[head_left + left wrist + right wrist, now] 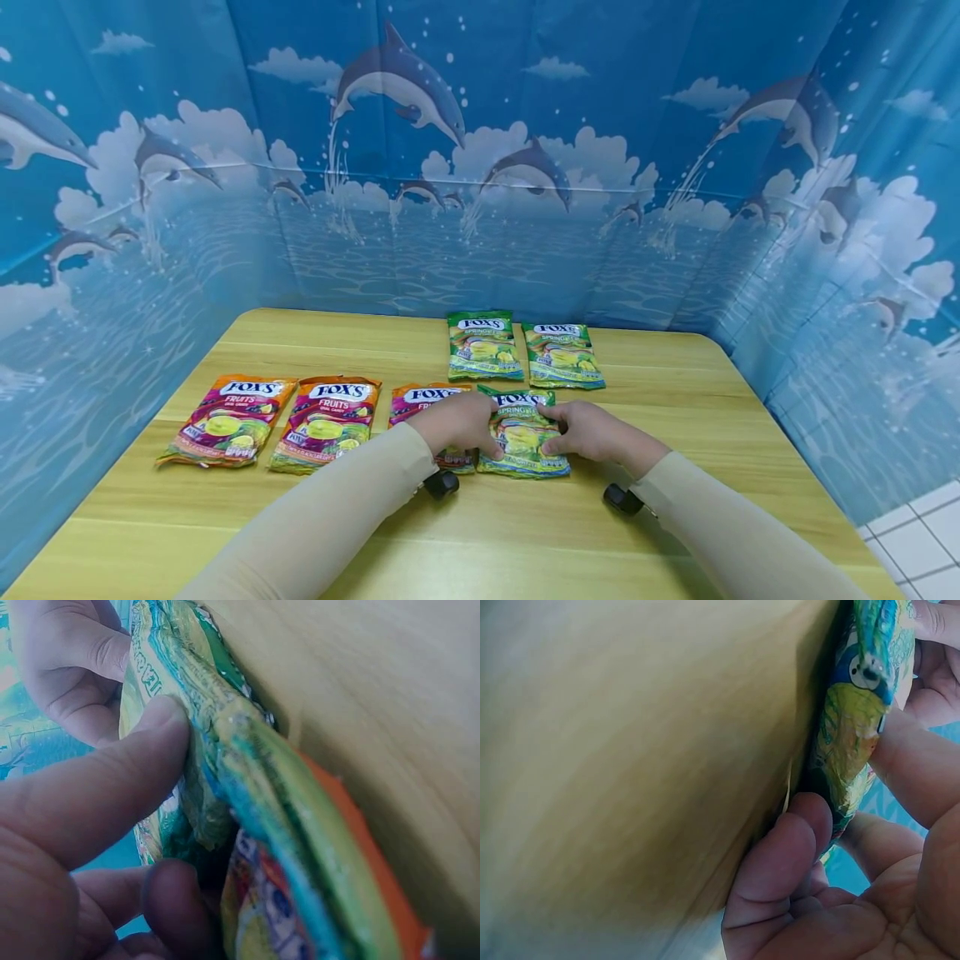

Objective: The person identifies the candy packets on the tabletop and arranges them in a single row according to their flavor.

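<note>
A green candy bag [522, 437] lies at the front of the table, gripped at both side edges. The left hand [463, 421] holds its left side with the thumb on top, and partly covers an orange and purple bag [429, 395] lying just to the left. On the opposite side the right hand [597, 432] pinches the edge. In the left wrist view the thumb of the left hand [97, 802] presses the green bag's face [202, 712]. The right wrist view has the right hand's [855, 892] curled fingertips beside the bag's edge [855, 727].
Two green bags, one [485, 346] and another [563, 356], lie at the table's back. Two more orange and purple bags, one [228, 421] and another [326, 425], lie at the left. A dolphin-print curtain [480, 250] surrounds the wooden table [525, 542].
</note>
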The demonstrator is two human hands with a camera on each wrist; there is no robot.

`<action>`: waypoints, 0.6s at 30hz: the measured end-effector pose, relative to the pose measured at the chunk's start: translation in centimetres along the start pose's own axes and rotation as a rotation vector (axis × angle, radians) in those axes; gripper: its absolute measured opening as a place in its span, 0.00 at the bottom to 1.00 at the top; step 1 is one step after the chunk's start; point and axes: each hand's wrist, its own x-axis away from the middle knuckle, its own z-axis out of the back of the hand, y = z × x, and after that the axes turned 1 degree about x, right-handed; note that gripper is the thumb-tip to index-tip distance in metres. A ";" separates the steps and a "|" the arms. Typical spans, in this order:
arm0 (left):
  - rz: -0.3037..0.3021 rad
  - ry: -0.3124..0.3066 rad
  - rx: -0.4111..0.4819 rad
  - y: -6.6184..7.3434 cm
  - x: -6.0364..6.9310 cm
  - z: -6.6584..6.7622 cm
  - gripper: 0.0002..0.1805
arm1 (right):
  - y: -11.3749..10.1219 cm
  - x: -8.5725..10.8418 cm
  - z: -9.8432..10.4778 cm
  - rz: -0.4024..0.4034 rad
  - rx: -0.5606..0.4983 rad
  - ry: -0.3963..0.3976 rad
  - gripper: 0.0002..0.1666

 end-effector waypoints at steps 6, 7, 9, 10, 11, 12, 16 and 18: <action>0.005 -0.006 -0.043 0.3 -0.2 0.0 0.46 | -0.1 0.1 0.2 -0.006 0.005 0.000 0.45; 0.007 -0.007 -0.053 0.4 -0.3 0.0 0.44 | -0.2 0.1 0.3 -0.003 0.016 0.001 0.45; 0.007 -0.008 -0.074 0.5 -0.3 0.2 0.36 | -0.4 0.1 0.4 0.003 0.055 0.008 0.45; 0.005 -0.008 -0.084 0.5 -0.3 0.2 0.31 | -0.6 0.1 0.6 0.005 0.075 0.010 0.45; 0.002 -0.008 -0.092 0.6 -0.2 0.4 0.27 | -0.7 0.1 0.7 0.013 0.100 0.011 0.45; -0.001 -0.008 -0.100 0.6 -0.2 0.5 0.24 | -0.9 0.0 0.9 0.020 0.129 0.011 0.45; -0.022 -0.026 -0.135 0.5 -0.6 1.5 0.22 | -1.7 -0.7 2.0 0.029 0.192 0.008 0.41; -0.022 -0.015 -0.126 0.1 -0.9 2.4 0.23 | -1.8 -1.4 2.6 0.031 0.197 0.028 0.39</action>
